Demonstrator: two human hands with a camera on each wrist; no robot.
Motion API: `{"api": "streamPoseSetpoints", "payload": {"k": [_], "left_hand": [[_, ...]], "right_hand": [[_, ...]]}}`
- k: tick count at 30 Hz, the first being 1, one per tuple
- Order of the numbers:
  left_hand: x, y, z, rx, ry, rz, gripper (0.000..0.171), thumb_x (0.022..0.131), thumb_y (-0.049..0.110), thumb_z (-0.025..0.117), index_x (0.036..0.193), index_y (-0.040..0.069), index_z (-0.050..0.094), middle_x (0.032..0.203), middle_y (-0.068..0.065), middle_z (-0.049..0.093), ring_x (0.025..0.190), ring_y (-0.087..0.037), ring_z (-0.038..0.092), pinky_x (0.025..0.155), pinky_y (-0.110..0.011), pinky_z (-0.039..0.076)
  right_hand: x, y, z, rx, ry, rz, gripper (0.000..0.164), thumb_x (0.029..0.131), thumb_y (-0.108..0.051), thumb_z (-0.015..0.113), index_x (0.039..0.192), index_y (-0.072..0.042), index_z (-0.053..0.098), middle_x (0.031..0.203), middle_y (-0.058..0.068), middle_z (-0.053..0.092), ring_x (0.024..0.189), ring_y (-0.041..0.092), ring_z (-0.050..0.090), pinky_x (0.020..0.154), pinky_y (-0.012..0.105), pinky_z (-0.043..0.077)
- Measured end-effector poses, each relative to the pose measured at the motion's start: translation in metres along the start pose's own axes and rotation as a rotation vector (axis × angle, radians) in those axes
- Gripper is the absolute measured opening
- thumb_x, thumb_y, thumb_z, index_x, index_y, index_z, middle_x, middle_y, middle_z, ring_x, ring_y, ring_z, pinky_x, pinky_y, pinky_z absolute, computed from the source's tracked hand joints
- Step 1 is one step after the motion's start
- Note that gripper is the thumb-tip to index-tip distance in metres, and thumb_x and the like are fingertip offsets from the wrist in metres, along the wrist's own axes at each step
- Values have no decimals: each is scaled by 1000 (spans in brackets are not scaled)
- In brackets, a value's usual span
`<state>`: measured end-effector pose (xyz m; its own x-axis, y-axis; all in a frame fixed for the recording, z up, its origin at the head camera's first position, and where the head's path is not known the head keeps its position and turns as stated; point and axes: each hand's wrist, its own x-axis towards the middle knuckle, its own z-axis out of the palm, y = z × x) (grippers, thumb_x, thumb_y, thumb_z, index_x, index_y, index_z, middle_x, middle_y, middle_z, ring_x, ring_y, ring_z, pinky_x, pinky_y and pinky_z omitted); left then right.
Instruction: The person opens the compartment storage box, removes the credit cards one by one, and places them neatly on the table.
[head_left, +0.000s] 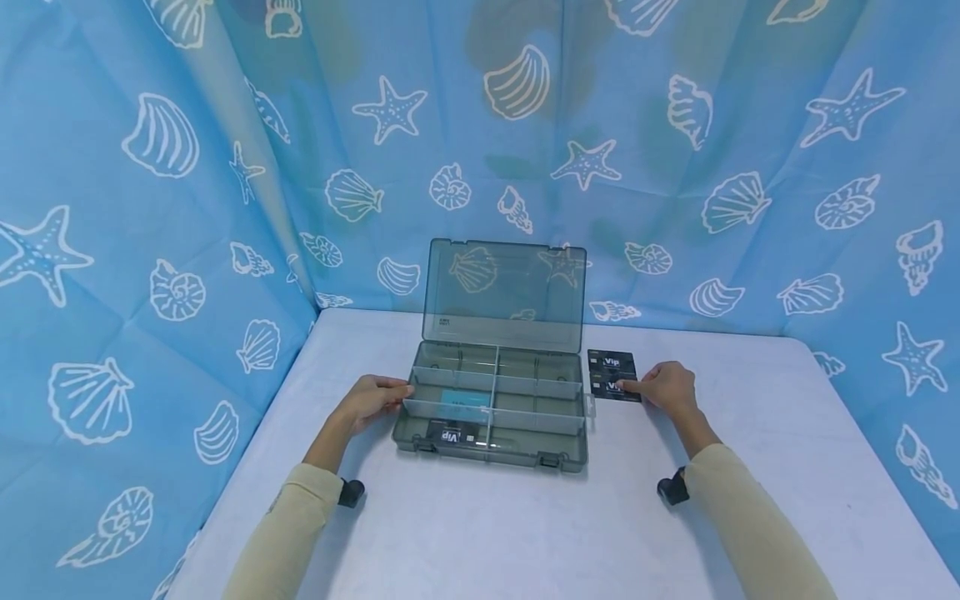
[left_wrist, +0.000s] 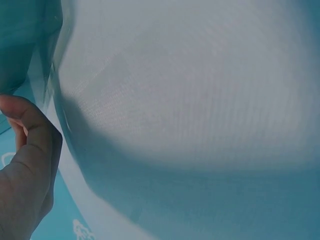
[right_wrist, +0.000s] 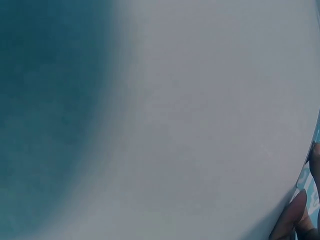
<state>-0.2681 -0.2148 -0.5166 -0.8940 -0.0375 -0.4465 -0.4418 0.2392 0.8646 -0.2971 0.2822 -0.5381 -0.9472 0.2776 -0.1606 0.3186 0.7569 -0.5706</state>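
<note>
A translucent grey plastic compartment box (head_left: 517, 457) stands mid-table in the head view, its lid (head_left: 504, 293) raised at the back. Clear dividers split it into several compartments. A teal card (head_left: 463, 400) lies in a left middle compartment, and a black "Vip" card (head_left: 448, 434) in the front left one. My left hand (head_left: 367, 398) holds the box's left edge, thumb at the rim. Right of the box lie two black "Vip" cards, an upper card (head_left: 602, 360) and a lower card (head_left: 609, 393). My right hand (head_left: 671, 386) pinches the lower card at its right side.
The white-covered table (head_left: 480, 533) ends at a blue curtain (head_left: 420, 167) with shells and starfish, hanging behind and along both sides. Small black wrist cameras, such as the left one (head_left: 351, 492), sit under the sleeves. Both wrist views show mostly tabletop.
</note>
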Motion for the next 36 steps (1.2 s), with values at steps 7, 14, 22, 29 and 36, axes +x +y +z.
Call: {"api": "streamPoseSetpoints", "payload": {"k": [7,14,22,29,36], "left_hand": [[-3,0,-1,26,8,-4,40,89,21,73,120,-1,60,110,-14,60,89,-20,60,77,-28,53],[-1,-3,-2,27,28,-17,39,89,22,74,119,1,61,111,-14,60,91,-22,59,80,-30,53],[0,1,0,37,37,-28,38,88,23,74,118,2,62,112,-13,61,96,-23,59,83,-31,53],[3,-1,-1,35,33,-27,36,88,21,74,117,2,63,111,-13,61,95,-23,60,81,-30,54],[3,1,-2,28,27,-32,36,88,21,75,116,2,64,111,-13,62,94,-23,60,81,-30,54]], "right_hand": [[-1,-25,-7,40,20,-102,52,88,-47,68,91,4,68,75,13,65,67,25,59,61,34,46],[-26,-109,19,303,-220,-427,44,100,-37,55,110,4,68,92,18,68,84,32,68,72,42,58],[-82,-200,61,216,-549,-792,24,102,-13,52,113,0,69,105,16,70,96,29,67,80,35,56],[-92,-228,102,-122,-607,-1023,30,101,1,44,122,4,64,120,14,66,104,26,64,91,37,51],[-99,-243,115,-320,-666,-857,38,99,1,42,136,7,50,135,17,55,126,31,50,104,41,41]]}}
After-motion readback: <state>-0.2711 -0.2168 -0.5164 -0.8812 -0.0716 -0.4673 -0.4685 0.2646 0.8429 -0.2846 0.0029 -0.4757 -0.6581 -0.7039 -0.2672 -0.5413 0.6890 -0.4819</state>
